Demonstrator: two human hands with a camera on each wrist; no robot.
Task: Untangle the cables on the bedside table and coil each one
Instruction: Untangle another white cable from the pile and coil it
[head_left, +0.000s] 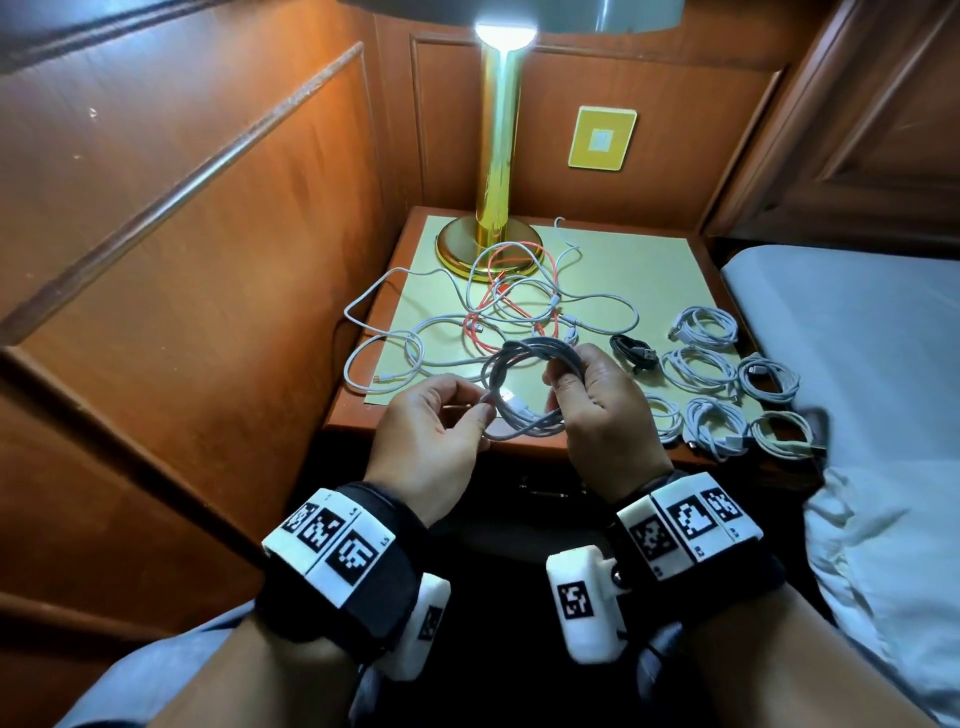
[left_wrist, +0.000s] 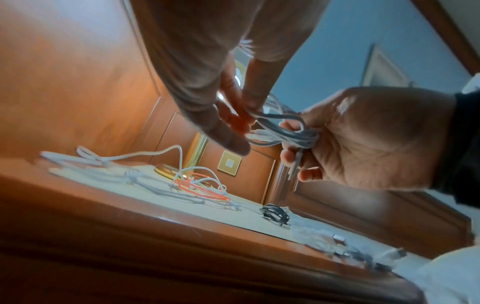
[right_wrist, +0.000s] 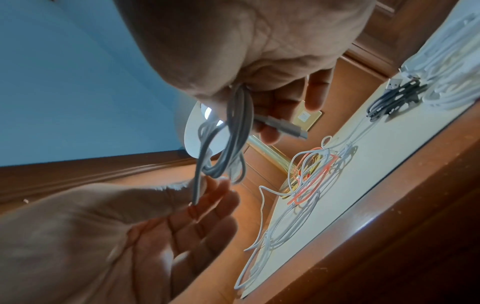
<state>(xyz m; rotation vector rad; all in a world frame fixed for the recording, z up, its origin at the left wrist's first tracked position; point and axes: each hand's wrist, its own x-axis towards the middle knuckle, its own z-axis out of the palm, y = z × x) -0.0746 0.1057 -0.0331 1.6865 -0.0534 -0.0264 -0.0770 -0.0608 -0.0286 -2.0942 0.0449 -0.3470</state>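
Right hand (head_left: 602, 410) fingers clasp a looped grey cable coil (head_left: 524, 387); left hand (head_left: 436, 431) fingers pinch its tail, which slackened could unravel the loops.

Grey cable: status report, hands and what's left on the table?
Right hand grips grey cable coil; left hand pinches its loose end. Tangle of white and red cables remains. Finished coils lie right.

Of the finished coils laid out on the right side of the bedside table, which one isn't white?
The small black coiled cable, lying nearest the tangle of loose cables. Every other finished coil, like the white coil beside it, is white.
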